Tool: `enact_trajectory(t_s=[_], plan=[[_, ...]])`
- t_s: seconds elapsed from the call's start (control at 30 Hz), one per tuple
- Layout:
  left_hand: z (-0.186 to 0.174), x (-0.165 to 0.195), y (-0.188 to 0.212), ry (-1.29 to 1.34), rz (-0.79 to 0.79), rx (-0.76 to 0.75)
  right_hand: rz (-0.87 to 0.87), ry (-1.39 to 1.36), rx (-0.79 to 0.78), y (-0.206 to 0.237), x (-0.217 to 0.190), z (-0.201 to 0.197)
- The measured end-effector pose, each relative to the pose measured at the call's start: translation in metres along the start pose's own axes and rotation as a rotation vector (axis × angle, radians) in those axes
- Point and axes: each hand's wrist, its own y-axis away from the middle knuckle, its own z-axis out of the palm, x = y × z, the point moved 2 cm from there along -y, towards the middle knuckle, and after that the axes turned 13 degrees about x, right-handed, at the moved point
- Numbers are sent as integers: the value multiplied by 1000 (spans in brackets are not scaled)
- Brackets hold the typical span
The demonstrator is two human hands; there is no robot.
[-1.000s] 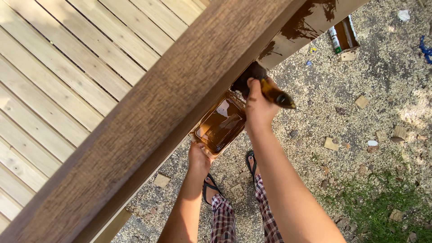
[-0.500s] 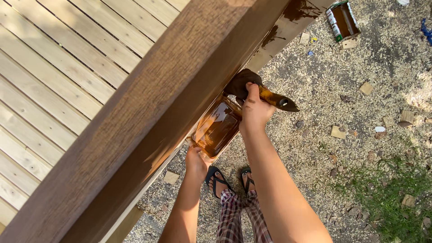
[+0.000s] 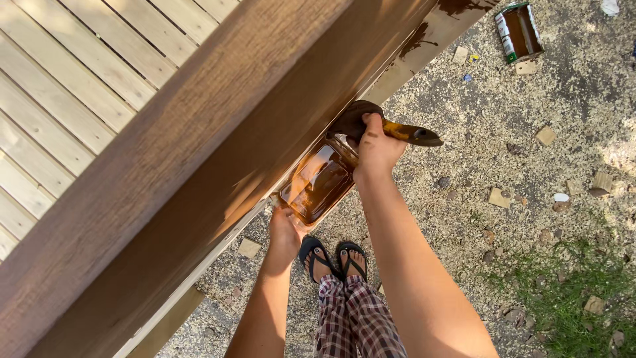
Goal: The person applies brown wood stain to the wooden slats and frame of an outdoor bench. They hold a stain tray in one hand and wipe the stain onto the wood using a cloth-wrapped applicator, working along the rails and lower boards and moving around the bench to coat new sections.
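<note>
While left hand point(image 3: 283, 233) grips stain tray point(image 3: 318, 180), right hand point(image 3: 376, 151) holds brush point(image 3: 391, 127)

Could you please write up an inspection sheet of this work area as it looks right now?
Surface: wide wooden rail, stained dark brown on top; a paler unstained board along its outer edge.
Job's things: clear tray of brown stain, held just under the rail; paintbrush with stained handle.
Clutter: open can on the ground; wood offcuts scattered on the gravel.
Hands: left hand grips the tray's near end; right hand is closed on the paintbrush above the tray.
Cables: nothing seen.
Surroundings: pale deck boards beyond the rail; gravel, a grass patch; sandals on the person's feet.
</note>
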Motion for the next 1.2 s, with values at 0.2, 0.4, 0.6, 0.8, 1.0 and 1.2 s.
enact_trajectory(t_s=[0.2, 0.4, 0.6, 0.8, 1.0, 1.2], plan=[[-1, 1, 10, 97, -47, -60, 109, 98, -171, 65, 33, -17], [0, 4, 13, 42, -17, -4, 63, 55, -95, 20, 37, -19], [1, 5, 20, -20, -37, 49, 94, 91, -257, 23, 47, -23], [7, 14, 39, -65, -8, -40, 27, 77, -293, 18, 44, -27], [14, 20, 46, -47, 5, -10, 77, 57, -266, 11, 37, -22], [28, 13, 31, 21, 2, -63, -16, 70, -321, 34, 48, -28]])
